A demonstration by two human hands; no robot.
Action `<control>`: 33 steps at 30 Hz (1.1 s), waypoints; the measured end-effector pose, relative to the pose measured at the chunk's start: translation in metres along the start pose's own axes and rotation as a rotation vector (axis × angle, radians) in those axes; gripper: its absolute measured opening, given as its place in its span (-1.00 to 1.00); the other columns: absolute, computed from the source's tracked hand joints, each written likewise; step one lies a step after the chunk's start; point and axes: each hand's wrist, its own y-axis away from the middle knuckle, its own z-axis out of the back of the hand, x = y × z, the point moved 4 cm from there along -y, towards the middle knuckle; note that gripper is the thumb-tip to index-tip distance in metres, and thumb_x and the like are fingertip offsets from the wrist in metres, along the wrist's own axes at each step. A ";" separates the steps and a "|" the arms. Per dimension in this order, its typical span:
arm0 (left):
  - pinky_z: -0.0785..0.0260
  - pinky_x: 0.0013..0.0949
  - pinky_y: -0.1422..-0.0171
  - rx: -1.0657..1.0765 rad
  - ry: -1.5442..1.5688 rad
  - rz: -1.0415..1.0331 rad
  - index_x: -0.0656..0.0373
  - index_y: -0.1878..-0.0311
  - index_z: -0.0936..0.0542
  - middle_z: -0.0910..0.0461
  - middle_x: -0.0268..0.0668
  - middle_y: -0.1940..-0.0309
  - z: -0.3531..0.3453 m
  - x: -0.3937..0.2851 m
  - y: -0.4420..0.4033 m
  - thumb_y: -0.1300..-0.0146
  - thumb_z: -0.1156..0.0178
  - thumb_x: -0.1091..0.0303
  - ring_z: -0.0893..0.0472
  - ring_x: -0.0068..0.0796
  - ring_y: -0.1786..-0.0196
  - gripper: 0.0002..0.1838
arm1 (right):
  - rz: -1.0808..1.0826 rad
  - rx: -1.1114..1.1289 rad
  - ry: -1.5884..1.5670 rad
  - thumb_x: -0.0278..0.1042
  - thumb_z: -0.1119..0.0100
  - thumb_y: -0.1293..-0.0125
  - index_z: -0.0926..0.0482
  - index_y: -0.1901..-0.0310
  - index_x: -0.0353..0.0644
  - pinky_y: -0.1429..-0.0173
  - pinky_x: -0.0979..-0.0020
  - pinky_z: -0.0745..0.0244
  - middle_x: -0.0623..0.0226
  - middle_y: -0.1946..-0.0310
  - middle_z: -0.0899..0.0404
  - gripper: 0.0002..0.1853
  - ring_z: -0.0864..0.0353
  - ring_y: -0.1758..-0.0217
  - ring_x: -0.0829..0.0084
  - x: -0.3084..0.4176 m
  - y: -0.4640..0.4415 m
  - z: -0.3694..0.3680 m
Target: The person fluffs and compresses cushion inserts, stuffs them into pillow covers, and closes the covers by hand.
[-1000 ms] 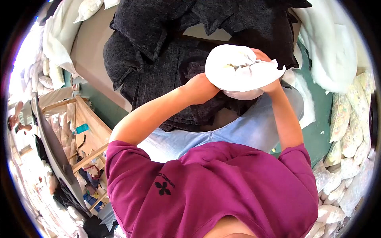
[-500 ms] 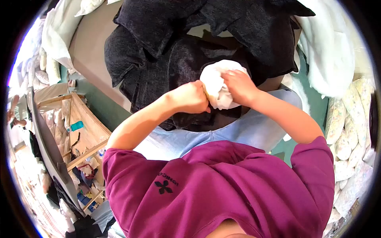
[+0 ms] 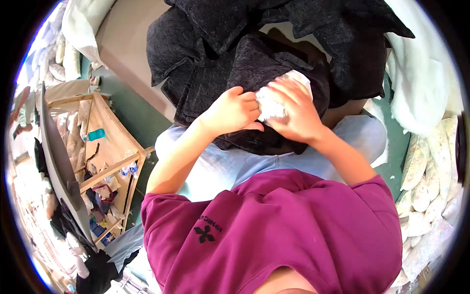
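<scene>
A white stuffed bundle (image 3: pixel 272 104) sits mostly inside a dark fabric cover (image 3: pixel 264 54) over my lap. My right hand (image 3: pixel 293 110) lies on the white bundle with its fingers spread, pressing against it. At the left edge of the bundle, my left hand (image 3: pixel 234 111) has its fingers curled at the cover's opening, gripping the dark fabric. The lower part of the bundle is hidden by the cover and my hands.
Dark cushions (image 3: pixel 360 63) lie beyond my hands on a brown board (image 3: pixel 132 54). White batting (image 3: pixel 418 83) hangs at the right above filled bags (image 3: pixel 426 171). A wooden frame (image 3: pixel 115 132) with a teal bottle (image 3: pixel 95 134) stands at the left.
The white bundle has been squeezed smaller and has sunk into the dark cover. My right hand has come over from the bundle's right side onto its top.
</scene>
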 end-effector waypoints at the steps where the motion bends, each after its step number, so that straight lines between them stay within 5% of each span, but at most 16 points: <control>1: -0.31 -0.38 0.23 -0.006 0.019 0.013 0.01 0.57 -0.49 -0.43 -0.47 0.54 -0.003 0.005 0.001 -0.04 -0.30 -0.15 -0.50 -0.45 0.31 -0.57 | -0.029 -0.067 -0.007 -0.37 -0.39 0.06 -0.61 -0.03 -0.16 -0.21 0.08 -0.36 0.24 0.08 -0.55 -0.49 -0.49 -0.06 0.13 0.005 0.009 0.013; 6: -0.34 -0.36 0.37 -0.166 0.219 0.032 0.00 0.61 -0.48 -0.43 -0.46 0.60 -0.005 0.010 -0.013 0.00 -0.38 -0.13 -0.52 -0.42 0.41 -0.56 | -0.247 0.166 -0.205 -0.49 -0.22 -0.22 -0.61 0.03 -0.21 -0.07 0.27 -0.48 0.14 0.13 -0.58 -0.74 -0.58 0.02 0.12 -0.016 0.029 0.005; 7: -0.31 -0.34 0.49 -0.235 0.231 0.004 -0.01 0.66 -0.47 -0.44 -0.46 0.64 -0.012 0.007 -0.016 0.01 -0.41 -0.11 -0.52 -0.40 0.52 -0.55 | -0.227 0.234 -0.259 -0.42 -0.19 -0.27 -0.61 0.08 -0.18 0.02 0.19 -0.48 0.14 0.21 -0.59 -0.80 -0.58 0.10 0.07 -0.027 0.029 -0.008; 8: -0.28 -0.32 0.56 -0.306 0.173 -0.006 -0.02 0.71 -0.45 -0.41 -0.45 0.70 -0.018 0.000 -0.019 -0.02 -0.38 -0.11 -0.49 -0.40 0.60 -0.53 | -0.305 0.452 -0.369 -0.40 -0.19 -0.27 -0.59 0.13 -0.19 0.03 0.19 -0.49 0.10 0.22 -0.58 -0.84 -0.58 0.09 0.05 -0.035 0.032 -0.028; 9: -0.28 -0.31 0.57 -0.281 0.119 -0.055 -0.02 0.73 -0.45 -0.39 -0.44 0.72 -0.020 -0.012 -0.027 -0.05 -0.36 -0.11 -0.48 -0.40 0.62 -0.52 | -0.148 0.570 -0.380 -0.37 -0.16 -0.30 -0.59 0.16 -0.17 0.04 0.21 -0.49 0.13 0.21 -0.60 -0.87 -0.60 0.10 0.10 -0.049 0.046 -0.055; 11: -0.29 -0.32 0.57 -0.232 0.126 -0.154 -0.01 0.75 -0.44 -0.38 -0.41 0.75 -0.031 -0.048 -0.043 -0.10 -0.32 -0.11 -0.48 -0.39 0.63 -0.50 | 0.028 0.753 -0.402 -0.35 -0.12 -0.34 -0.58 0.18 -0.15 0.02 0.24 -0.49 0.17 0.19 -0.62 -0.88 -0.61 0.09 0.17 -0.069 0.060 -0.095; 13: -0.32 -0.36 0.51 -0.196 0.121 -0.265 0.01 0.76 -0.44 -0.40 -0.40 0.75 -0.062 -0.070 -0.046 -0.15 -0.30 -0.09 -0.49 -0.40 0.60 -0.48 | -0.067 0.860 -0.346 -0.35 -0.11 -0.35 -0.59 0.14 -0.14 -0.02 0.26 -0.47 0.18 0.15 -0.62 -0.86 -0.61 0.07 0.21 -0.070 0.053 -0.125; 18: -0.22 -0.41 0.48 -0.352 0.099 -0.121 -0.04 0.72 -0.36 -0.35 -0.48 0.70 -0.068 -0.044 0.007 -0.05 -0.39 -0.02 -0.41 -0.49 0.59 -0.53 | -0.324 1.093 -0.461 -0.36 -0.08 -0.37 -0.62 0.06 -0.13 -0.13 0.33 -0.45 0.21 0.05 -0.64 -0.81 -0.60 0.00 0.30 -0.046 0.051 -0.157; 20: -0.16 -0.41 0.49 -0.328 0.043 -0.072 -0.03 0.69 -0.34 -0.33 -0.48 0.69 -0.056 -0.036 0.024 -0.01 -0.42 0.06 -0.38 -0.51 0.60 -0.55 | -0.398 1.100 -0.624 -0.37 -0.07 -0.38 -0.63 0.03 -0.12 -0.17 0.35 -0.44 0.22 0.01 -0.65 -0.79 -0.60 -0.02 0.34 -0.034 0.053 -0.139; 22: -0.14 -0.40 0.50 -0.340 0.031 -0.028 -0.03 0.69 -0.35 -0.34 -0.48 0.68 -0.049 -0.031 0.036 0.01 -0.42 0.08 -0.37 -0.51 0.61 -0.57 | -0.474 0.879 -0.808 -0.41 -0.09 -0.35 -0.63 0.04 -0.14 -0.13 0.33 -0.46 0.19 0.03 -0.65 -0.80 -0.62 -0.01 0.25 -0.024 0.053 -0.105; 25: -0.12 -0.40 0.51 -0.430 0.028 0.013 -0.03 0.68 -0.35 -0.36 -0.47 0.68 -0.048 -0.027 0.031 0.03 -0.43 0.10 -0.38 -0.51 0.61 -0.58 | -0.414 0.474 -0.523 -0.41 -0.12 -0.30 -0.63 0.11 -0.17 -0.06 0.27 -0.49 0.16 0.13 -0.64 -0.82 -0.62 0.04 0.17 -0.007 0.037 -0.039; 28: -0.13 -0.40 0.51 -0.510 0.058 -0.027 -0.03 0.69 -0.33 -0.36 -0.48 0.69 -0.044 -0.034 0.007 0.05 -0.45 0.12 -0.39 -0.50 0.60 -0.56 | -0.067 0.547 -0.002 -0.40 -0.16 -0.20 -0.62 0.17 -0.19 0.02 0.20 -0.51 0.18 0.23 -0.61 -0.82 -0.61 0.13 0.12 -0.013 0.029 -0.039; 29: -0.14 -0.40 0.51 -0.550 0.108 -0.060 -0.03 0.69 -0.32 -0.35 -0.47 0.69 -0.043 -0.042 -0.005 0.04 -0.45 0.12 -0.38 -0.48 0.61 -0.55 | 0.022 0.363 0.130 -0.35 -0.18 -0.12 -0.61 0.21 -0.18 0.03 0.12 -0.51 0.18 0.26 -0.59 -0.80 -0.60 0.20 0.14 -0.026 0.032 -0.051; 33: -0.17 -0.38 0.53 -0.672 0.388 -0.049 -0.02 0.71 -0.29 -0.35 -0.44 0.72 -0.059 -0.104 -0.058 0.03 -0.47 0.10 -0.38 -0.43 0.64 -0.50 | -0.361 0.457 0.158 -0.32 -0.13 -0.16 -0.64 0.16 -0.21 -0.04 0.12 -0.49 0.08 0.18 -0.63 -0.75 -0.61 0.10 0.08 -0.099 0.037 -0.137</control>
